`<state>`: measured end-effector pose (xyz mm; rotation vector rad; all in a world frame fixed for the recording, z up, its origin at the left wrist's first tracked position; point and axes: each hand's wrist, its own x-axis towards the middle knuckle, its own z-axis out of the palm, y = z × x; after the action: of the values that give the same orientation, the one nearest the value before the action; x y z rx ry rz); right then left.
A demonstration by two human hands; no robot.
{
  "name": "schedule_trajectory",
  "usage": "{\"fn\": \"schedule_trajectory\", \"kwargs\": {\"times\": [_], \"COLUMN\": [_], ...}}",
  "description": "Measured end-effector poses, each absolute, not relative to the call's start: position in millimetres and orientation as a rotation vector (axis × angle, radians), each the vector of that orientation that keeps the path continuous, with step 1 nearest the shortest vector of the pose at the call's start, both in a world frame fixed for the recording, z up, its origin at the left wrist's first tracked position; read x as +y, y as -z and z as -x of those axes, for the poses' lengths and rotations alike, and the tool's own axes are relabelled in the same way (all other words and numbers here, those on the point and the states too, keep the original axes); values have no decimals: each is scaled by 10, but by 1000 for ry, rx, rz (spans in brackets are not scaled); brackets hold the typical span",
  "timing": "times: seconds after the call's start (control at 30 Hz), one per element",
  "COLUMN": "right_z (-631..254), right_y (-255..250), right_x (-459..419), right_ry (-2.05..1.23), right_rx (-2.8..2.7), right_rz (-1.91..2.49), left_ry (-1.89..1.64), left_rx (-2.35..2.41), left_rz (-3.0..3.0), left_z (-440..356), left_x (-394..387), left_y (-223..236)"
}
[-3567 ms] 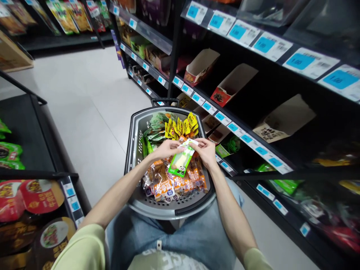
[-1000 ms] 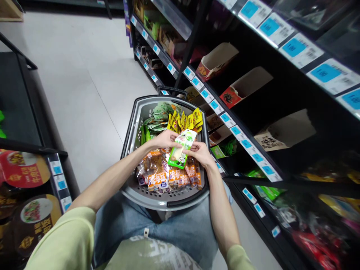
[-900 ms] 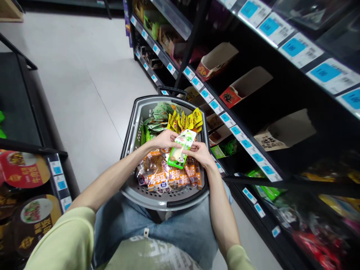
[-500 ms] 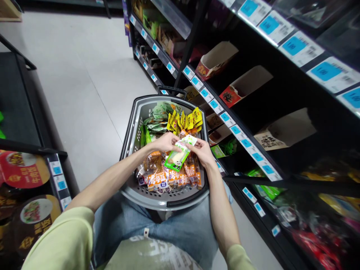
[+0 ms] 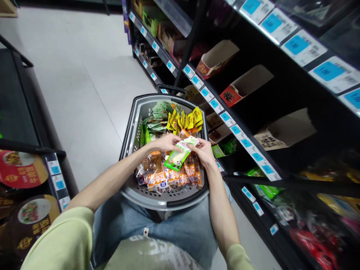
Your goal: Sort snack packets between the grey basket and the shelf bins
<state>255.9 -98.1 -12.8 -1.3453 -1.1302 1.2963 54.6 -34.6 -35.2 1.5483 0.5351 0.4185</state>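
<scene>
A slim green-and-white snack packet (image 5: 177, 157) is held above the middle of the shopping basket (image 5: 149, 201), tilted so that its green end points toward the basket's near-left side. The left hand (image 5: 165, 143) has its fingers (image 5: 176, 148) pinched on the packet's left side, toward the white end; the right hand (image 5: 204, 152) grasps the white end from the basket's right side, thumb on top. Neither hand is clenched tightly, as far as can be seen.

The packet looks light and thin, a flat film pouch likely to flex easily. Its printed face seems smooth, so it may slide a little under dry fingers. A pale shape shows at its middle; if that is the food itself, it is probably soft and would mark under hard pressure. The flat white end and the side edges look like the best places to take hold, leaving the middle unpressed.

Below the packet, orange-and-clear snack packets (image 5: 157, 180) fill the near part of the basket. Yellow snack sachets (image 5: 190, 120) stand bunched at its far right, with dark green foil packets (image 5: 160, 114) at its far left. Right of the basket, a red open-topped carton (image 5: 231, 95) and a cream open-topped carton (image 5: 268, 140) sit on a black shelf.
</scene>
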Motion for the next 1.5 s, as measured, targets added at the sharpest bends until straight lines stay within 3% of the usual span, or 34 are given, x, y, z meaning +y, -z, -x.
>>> {"fn": "schedule_trajectory", "kwargs": {"times": [0.63, 1.5], "right_z": [-2547, -2542], "right_y": [136, 127], "right_x": [-985, -976], "right_ry": [-1284, -1099], "right_rx": [-1100, -1130], "right_rz": [1303, 1345], "left_ry": [-410, -473], "left_rx": [677, 638], "left_rz": [-1787, -1681], "left_z": [-545, -585], "left_x": [-357, -405], "left_y": [240, 180]}}
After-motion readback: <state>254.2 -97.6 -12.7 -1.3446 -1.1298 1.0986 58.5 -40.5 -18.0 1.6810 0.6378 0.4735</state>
